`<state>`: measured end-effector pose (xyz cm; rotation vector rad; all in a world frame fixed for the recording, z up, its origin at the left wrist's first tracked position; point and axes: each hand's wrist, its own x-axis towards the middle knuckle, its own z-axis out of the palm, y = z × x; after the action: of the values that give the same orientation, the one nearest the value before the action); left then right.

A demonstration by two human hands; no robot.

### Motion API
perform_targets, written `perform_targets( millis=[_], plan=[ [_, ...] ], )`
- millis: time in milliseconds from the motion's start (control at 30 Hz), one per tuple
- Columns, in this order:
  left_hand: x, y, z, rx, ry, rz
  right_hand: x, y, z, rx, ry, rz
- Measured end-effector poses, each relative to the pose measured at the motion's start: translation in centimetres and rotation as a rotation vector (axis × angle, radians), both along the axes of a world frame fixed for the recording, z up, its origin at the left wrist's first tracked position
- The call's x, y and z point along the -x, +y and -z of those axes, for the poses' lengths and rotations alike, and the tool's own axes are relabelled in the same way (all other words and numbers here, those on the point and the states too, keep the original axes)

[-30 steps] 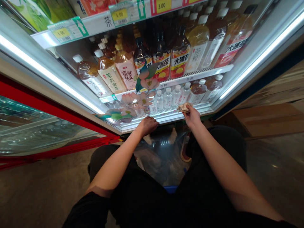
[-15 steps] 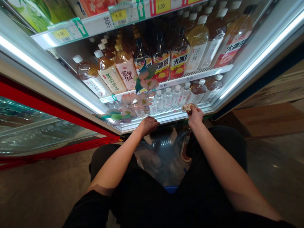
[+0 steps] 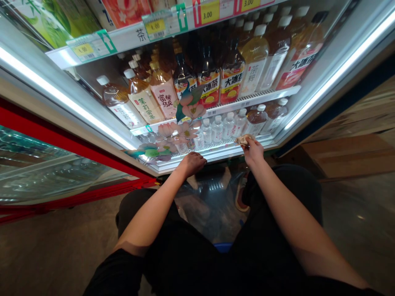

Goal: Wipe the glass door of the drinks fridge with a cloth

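Observation:
In the head view my right hand [image 3: 254, 151] pinches a crumpled beige cloth [image 3: 245, 140] with dark marks, in front of the lower right part of a lit drinks fridge. Across from it, my left hand [image 3: 191, 163] is at the fridge's bottom frame [image 3: 166, 165], its fingers bent and pointing right; whether they grip anything is hidden. Flower decals [image 3: 185, 131] overlap the bottles in view, as if on a glass pane. Small clear bottles [image 3: 218, 128] stand on the lowest shelf behind the cloth.
Tea bottles [image 3: 210, 80] fill the middle shelf, under a shelf edge with price tags [image 3: 156, 26]. A red-framed fridge [image 3: 77, 158] stands on the left. Cardboard boxes [image 3: 345, 156] are on the right. My knees flank the bottom frame, with shiny clear plastic [image 3: 210, 205] between them.
My right hand and the cloth have shifted very slightly left. My left hand stays in place. The view has tilted a little.

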<state>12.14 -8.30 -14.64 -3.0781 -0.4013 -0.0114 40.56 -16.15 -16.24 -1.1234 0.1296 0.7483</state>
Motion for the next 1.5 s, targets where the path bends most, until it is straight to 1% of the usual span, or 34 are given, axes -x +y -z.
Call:
perform_targets(
  millis=[200,400,600,833,1100,1400,1500],
  plan=[
    [-0.12,0.02,0.03,-0.002,0.002,-0.005,0.29,-0.01,-0.20,-0.018,0.008,-0.036],
    [-0.22,-0.01,0.02,0.000,0.003,-0.005,0.11,0.05,-0.14,0.001,0.013,-0.014],
    [-0.18,-0.08,0.02,-0.004,-0.003,0.001,0.32,0.04,-0.24,-0.015,0.013,-0.047],
    [-0.31,-0.11,0.29,-0.007,-0.001,-0.007,0.20,0.00,-0.51,-0.002,0.014,-0.008],
    [-0.32,-0.18,0.20,-0.012,0.000,-0.003,0.48,-0.15,-0.92,-0.020,0.016,-0.033],
    [-0.45,-0.13,0.39,-0.016,0.006,-0.003,0.53,-0.02,-0.55,-0.023,0.016,-0.044],
    [-0.38,-0.13,0.50,-0.019,0.004,-0.006,0.21,0.04,-0.40,-0.021,0.014,-0.027]
  ],
)
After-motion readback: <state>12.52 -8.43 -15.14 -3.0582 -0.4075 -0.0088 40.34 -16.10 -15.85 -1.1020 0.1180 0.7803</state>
